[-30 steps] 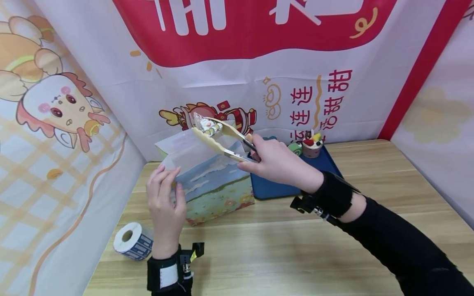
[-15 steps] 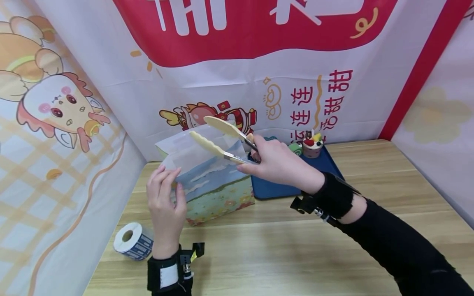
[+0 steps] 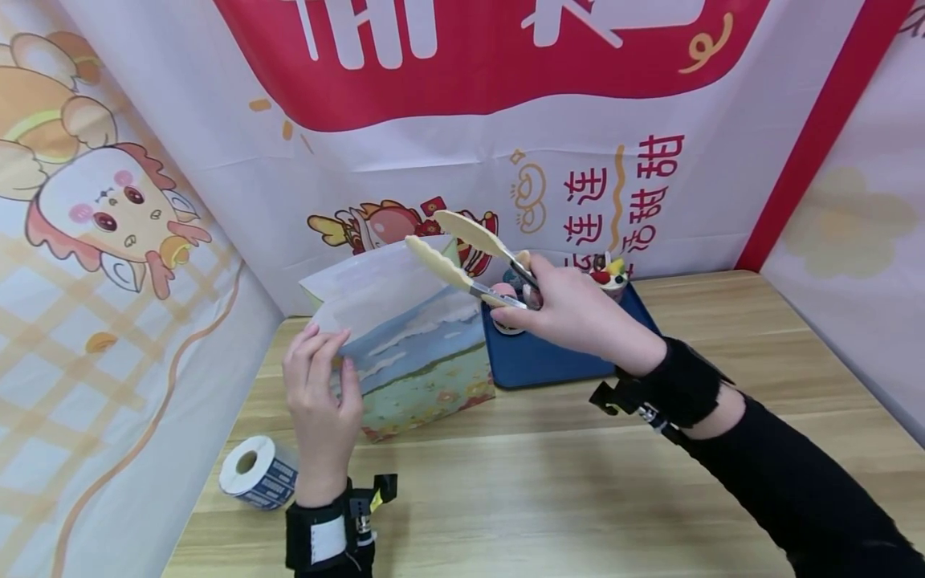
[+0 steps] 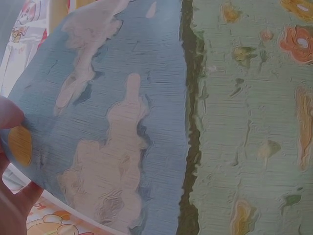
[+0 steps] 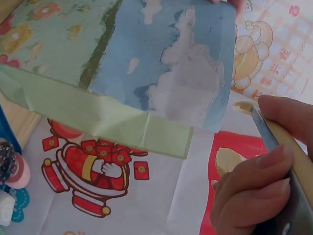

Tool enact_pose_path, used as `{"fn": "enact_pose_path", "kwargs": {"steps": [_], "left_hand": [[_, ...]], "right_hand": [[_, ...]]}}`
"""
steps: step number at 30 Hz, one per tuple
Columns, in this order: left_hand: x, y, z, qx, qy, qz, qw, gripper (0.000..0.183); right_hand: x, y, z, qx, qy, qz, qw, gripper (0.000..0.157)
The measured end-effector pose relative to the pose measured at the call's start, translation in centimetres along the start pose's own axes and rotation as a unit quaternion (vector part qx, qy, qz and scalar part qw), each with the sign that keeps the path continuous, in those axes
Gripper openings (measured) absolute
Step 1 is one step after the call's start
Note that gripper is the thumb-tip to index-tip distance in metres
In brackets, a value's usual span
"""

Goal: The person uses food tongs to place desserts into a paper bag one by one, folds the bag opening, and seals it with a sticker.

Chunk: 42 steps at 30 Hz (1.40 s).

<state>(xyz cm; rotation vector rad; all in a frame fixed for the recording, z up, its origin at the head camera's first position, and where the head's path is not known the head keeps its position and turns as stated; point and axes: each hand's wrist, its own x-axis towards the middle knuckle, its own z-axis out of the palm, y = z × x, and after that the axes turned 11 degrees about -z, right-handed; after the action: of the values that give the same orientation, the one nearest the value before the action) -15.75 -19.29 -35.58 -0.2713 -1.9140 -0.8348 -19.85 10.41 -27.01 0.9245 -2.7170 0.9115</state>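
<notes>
A paper bag (image 3: 426, 377) with a blue sky and flowered green field printed on it stands with its mouth open, white inside. At its near left rim my left hand (image 3: 323, 401) pinches the paper; the left wrist view has the thumb (image 4: 10, 113) on the printed face and fingers behind. My right hand (image 3: 578, 313) grips a pair of tongs (image 3: 442, 266) with cream tips and metal arms. Their tips are spread with nothing between them, up by the bag's right side. The right wrist view also shows the tongs' handle (image 5: 296, 161) under the curled fingers.
Right of the bag lies a blue tray (image 3: 538, 368), partly under my right hand. It bears small items, among them a fruit-topped cupcake (image 3: 611, 277) and a pink piece (image 5: 18, 172). A label roll (image 3: 258, 474) stands near the left edge of the wooden table (image 3: 549, 498). Printed cloth (image 3: 433, 177) hangs behind.
The wrapped piece in the tongs a second ago is gone from them, released over the bag's mouth. The right hand and tongs have since moved right, toward the tray. The left hand stays put.
</notes>
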Motion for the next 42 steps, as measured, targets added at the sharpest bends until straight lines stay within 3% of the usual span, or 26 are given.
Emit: {"fn": "enact_pose_path", "kwargs": {"steps": [9, 17, 24, 34, 42], "left_hand": [[-0.1, 0.1, -0.1, 0.002, -0.002, -0.003, 1.0000, 0.029], [-0.2, -0.1, -0.1, 0.003, -0.004, -0.005, 1.0000, 0.028], [-0.3, -0.3, 0.0, 0.007, -0.006, -0.005, 0.9999, 0.028], [-0.1, 0.1, 0.1, 0.004, 0.003, -0.003, 1.0000, 0.028], [0.0, 0.1, 0.2, 0.004, 0.003, -0.004, 1.0000, 0.029]], "right_hand": [[-0.6, 2.0, -0.4, 0.018, 0.021, 0.035, 0.999, 0.048], [-0.7, 4.2, 0.2, 0.023, 0.030, 0.068, 0.997, 0.052], [-0.7, 6.1, 1.8, 0.032, 0.044, 0.096, 0.994, 0.056], [-0.7, 7.8, 4.0, 0.025, 0.013, 0.111, 0.993, 0.069], [-0.6, 8.9, 5.7, 0.031, 0.006, 0.129, 0.991, 0.067]]}}
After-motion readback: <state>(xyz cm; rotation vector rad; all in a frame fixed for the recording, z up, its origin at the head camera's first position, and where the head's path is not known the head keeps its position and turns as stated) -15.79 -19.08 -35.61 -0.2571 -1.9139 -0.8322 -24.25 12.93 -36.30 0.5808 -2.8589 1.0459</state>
